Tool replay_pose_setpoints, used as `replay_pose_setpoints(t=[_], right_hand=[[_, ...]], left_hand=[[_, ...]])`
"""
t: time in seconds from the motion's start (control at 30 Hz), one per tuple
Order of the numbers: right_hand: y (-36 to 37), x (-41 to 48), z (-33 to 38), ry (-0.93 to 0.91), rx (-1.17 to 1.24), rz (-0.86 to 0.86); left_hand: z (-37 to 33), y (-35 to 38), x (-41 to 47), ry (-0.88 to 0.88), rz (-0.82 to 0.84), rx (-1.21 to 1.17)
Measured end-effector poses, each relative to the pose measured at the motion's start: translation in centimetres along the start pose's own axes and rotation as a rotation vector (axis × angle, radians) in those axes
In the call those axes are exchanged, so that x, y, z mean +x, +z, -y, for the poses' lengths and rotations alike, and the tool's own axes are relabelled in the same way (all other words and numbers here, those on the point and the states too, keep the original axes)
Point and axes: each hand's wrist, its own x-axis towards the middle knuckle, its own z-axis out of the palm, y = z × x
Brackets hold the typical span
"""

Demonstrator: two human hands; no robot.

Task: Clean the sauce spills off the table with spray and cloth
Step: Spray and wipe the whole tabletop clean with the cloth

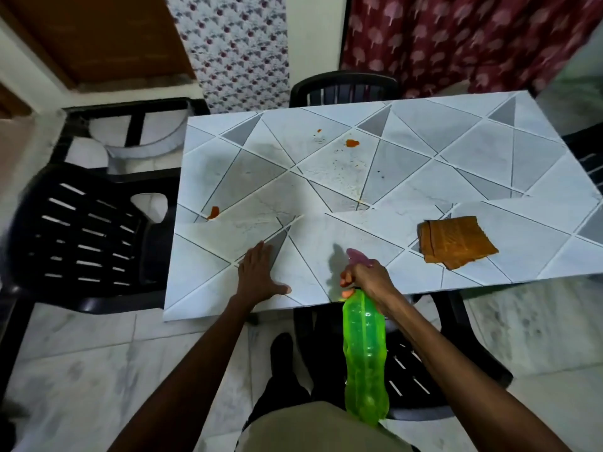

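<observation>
My right hand (365,277) grips the neck and pink trigger head of a green spray bottle (365,357), nozzle pointing out over the table (424,177). My left hand (257,275) rests flat, fingers straight, on the tabletop near its front edge. Orange sauce spills lie on the patterned top: one near the left edge (213,212), one further back in the middle (352,143), and a small spot (319,130) beyond it. A folded orange-brown cloth (456,241) lies on the table to the right of my right hand, untouched.
Black plastic chairs stand at the table's left (88,236), far side (342,88) and under the front edge (417,363). Patterned curtains (456,37) hang behind. The floor is pale marble tile (81,363).
</observation>
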Motion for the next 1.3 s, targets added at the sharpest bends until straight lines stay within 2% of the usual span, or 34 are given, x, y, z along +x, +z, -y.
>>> replay_pose_setpoints(t=[0.2, 0.3, 0.47, 0.6, 0.87, 1.03, 1.3], right_hand=[[-2.2, 0.9, -1.1, 0.046, 0.134, -0.124], [-2.5, 0.6, -1.4, 0.086, 0.086, -0.163], [-2.3, 0.5, -3.2, 0.181, -0.011, -0.135], [-1.9, -1.0, -3.5, 0.253, -0.127, -0.022], [-5.2, -1.8, -6.0, 0.21, -0.026, -0.112], [-11.0, -0.9, -4.5, 0.112, 0.263, -0.175], [-25.3, 0.0, 3.7, -0.423, 0.501, -0.466]], left_hand=[[-2.6, -0.6, 4.2, 0.125, 0.036, 0.021], [-4.0, -0.8, 5.9, 0.205, 0.045, 0.068], [-5.3, -0.5, 8.5, 0.295, 0.084, 0.089], [-6.3, -0.2, 9.8, 0.365, 0.127, 0.135], [-10.4, 1.8, 10.7, 0.407, 0.196, 0.141], [-14.9, 3.8, 11.7, 0.417, 0.216, 0.164], [-25.6, 7.2, 16.1, 0.476, 0.147, 0.276]])
